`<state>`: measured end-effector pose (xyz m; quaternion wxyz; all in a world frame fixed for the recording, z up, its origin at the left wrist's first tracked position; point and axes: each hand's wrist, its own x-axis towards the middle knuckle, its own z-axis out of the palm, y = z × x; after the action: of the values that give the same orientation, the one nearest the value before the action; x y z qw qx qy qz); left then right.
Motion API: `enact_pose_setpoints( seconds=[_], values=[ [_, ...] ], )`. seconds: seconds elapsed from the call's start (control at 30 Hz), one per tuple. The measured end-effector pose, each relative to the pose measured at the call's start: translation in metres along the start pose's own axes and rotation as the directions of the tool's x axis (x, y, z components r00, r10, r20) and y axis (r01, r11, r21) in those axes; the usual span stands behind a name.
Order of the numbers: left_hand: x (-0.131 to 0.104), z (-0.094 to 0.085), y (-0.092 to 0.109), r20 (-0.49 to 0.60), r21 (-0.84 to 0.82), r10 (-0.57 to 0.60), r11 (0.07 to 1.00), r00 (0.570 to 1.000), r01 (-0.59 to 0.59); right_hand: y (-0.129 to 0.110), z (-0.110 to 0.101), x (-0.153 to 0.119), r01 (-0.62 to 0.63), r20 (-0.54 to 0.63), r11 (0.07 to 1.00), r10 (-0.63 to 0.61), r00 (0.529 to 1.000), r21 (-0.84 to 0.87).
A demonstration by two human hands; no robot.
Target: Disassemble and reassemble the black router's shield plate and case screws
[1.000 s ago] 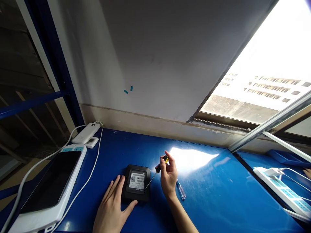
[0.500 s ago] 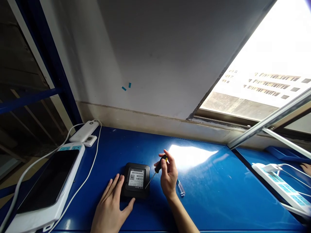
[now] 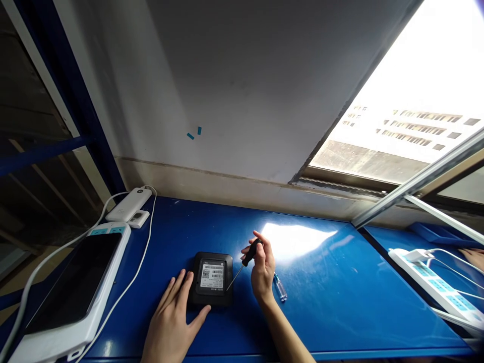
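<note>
My right hand (image 3: 262,267) pinches a screwdriver (image 3: 250,254), its tip on the right part of the box (image 3: 212,278); my left hand (image 3: 170,320) lies spread against its left edge.

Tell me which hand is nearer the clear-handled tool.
Right: the right hand, gripping a screwdriver, is just beside the clear-handled tool; the left hand is farther, at the left edge of the black box.

Beyond and rightward of the right hand (image 3: 262,272), the blue tabletop (image 3: 340,297) is offering open room, though a clear-handled tool (image 3: 281,289) is lying just beside that hand. Left of the left hand (image 3: 170,317), a white cable (image 3: 142,259) is running; between them, the black box (image 3: 212,279) and slanting screwdriver (image 3: 250,253) are blocking passage.
</note>
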<state>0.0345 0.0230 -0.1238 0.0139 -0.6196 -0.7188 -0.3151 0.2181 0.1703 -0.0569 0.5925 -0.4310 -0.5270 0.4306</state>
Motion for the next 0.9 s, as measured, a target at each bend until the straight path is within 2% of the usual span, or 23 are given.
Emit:
enact_pose_setpoints(
  seconds=[0.1,0.33,0.53,0.77,0.9],
  values=[
    [0.0002,-0.0011,-0.0008,0.022,-0.004,0.009,1.0,1.0,-0.009,-0.0006,0.0015,-0.0004,-0.019,0.016,0.999,0.018,1.0,0.03],
    [0.0001,-0.001,-0.0018,0.031,0.003,0.002,1.0,1.0,-0.002,0.0037,0.0017,-0.0007,0.037,-0.02,0.998,-0.038,0.999,-0.043],
    [-0.0004,-0.0007,-0.0008,0.005,0.033,0.029,0.999,1.0,-0.029,0.0008,0.0027,-0.0012,-0.033,0.016,0.999,0.032,0.999,0.029],
    [0.0004,-0.0015,0.0004,-0.009,0.055,0.049,0.997,0.999,-0.048,0.0077,0.0005,-0.002,0.023,-0.026,0.996,-0.025,0.999,-0.089],
    [-0.0005,-0.0007,0.0017,-0.009,0.033,0.034,0.999,0.999,-0.034,0.0004,0.0011,-0.0021,-0.017,0.006,1.0,0.016,1.0,0.011]
  ],
)
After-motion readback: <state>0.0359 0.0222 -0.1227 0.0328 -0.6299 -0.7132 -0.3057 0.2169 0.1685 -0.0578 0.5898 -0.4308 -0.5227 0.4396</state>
